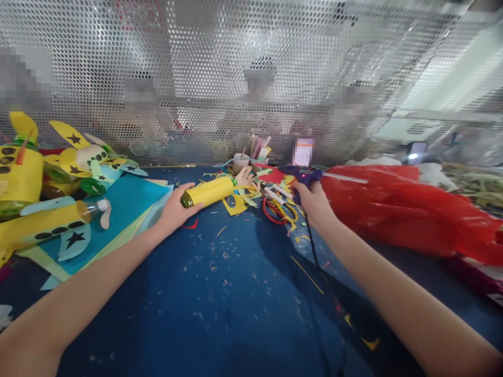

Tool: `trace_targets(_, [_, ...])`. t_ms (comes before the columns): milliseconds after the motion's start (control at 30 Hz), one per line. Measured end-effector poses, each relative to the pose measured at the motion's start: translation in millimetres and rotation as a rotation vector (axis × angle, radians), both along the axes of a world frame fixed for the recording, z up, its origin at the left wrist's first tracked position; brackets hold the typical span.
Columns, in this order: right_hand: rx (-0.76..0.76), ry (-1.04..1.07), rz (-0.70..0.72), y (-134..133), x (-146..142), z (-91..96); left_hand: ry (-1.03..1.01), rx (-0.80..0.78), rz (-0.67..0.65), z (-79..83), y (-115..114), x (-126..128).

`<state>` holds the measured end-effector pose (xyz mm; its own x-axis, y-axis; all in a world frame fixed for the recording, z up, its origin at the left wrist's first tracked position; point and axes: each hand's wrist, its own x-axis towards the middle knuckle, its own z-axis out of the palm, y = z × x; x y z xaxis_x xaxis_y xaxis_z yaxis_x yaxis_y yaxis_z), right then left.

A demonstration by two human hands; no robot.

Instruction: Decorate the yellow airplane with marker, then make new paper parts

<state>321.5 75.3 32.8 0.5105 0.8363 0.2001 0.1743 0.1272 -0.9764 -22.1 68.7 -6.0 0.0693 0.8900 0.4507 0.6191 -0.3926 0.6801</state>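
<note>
My left hand (178, 209) is wrapped round a bottle (210, 193) covered in yellow paper, tilted so its green cap end points right. In my right hand (312, 201) is a dark blue glue gun (302, 174) with a small red light; its black cord (313, 246) trails down across the blue table (212, 293). Just left of the glue gun lie red- and yellow-handled scissors (275, 211) among cut paper scraps (238, 203). A gap separates the bottle from the glue gun.
Bottle airplanes with paper wings (74, 238) crowd the left side, over coloured paper sheets (137, 196). A red plastic bag (408, 209) fills the right. A perforated metal screen (212, 78) stands behind, with a cup of sticks (241, 159) before it.
</note>
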Motion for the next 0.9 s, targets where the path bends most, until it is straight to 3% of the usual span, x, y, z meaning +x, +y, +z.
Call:
trace_targets(133, [0.167, -0.072, 0.015, 1.6, -3.5, -20.9, -0.004, 0.031, 0.098, -2.4, -2.1, -2.6])
trace_targets(233, [0.168, -0.024, 0.089, -2.2, -10.0, -29.7, 0.101, 0.218, 0.178, 6.0, -11.6, -1.1])
trace_targets(300, [0.157, 0.01, 0.098, -6.6, -15.4, -30.7, 0.194, 0.333, 0.142, 16.7, -16.8, 6.7])
trace_targets(367, [0.14, 0.014, 0.11, -12.7, -21.0, -28.8, 0.252, 0.378, 0.001, 28.3, -16.4, 23.5])
trace_targets(467, [0.122, 0.04, 0.152, -23.4, -28.6, -24.1, 0.308, 0.324, -0.24, 40.8, -2.6, 64.8])
trace_targets(567, [0.092, 0.091, 0.19, -31.9, -33.5, -21.5, 0.317, 0.132, -0.43, 43.8, 20.7, 114.1])
trace_targets(667, [0.089, 0.141, 0.197, -34.0, -34.2, -22.9, 0.253, -0.043, -0.47, 40.1, 43.2, 156.1])
trace_targets(733, [0.103, 0.171, 0.205, -31.9, -32.7, -25.8, 0.238, -0.074, -0.495, 36.0, 55.2, 175.1])
trace_targets(900, [0.135, 0.188, 0.174, -24.6, -30.3, -33.8, 0.176, -0.067, -0.458, 26.3, 80.1, 190.7])
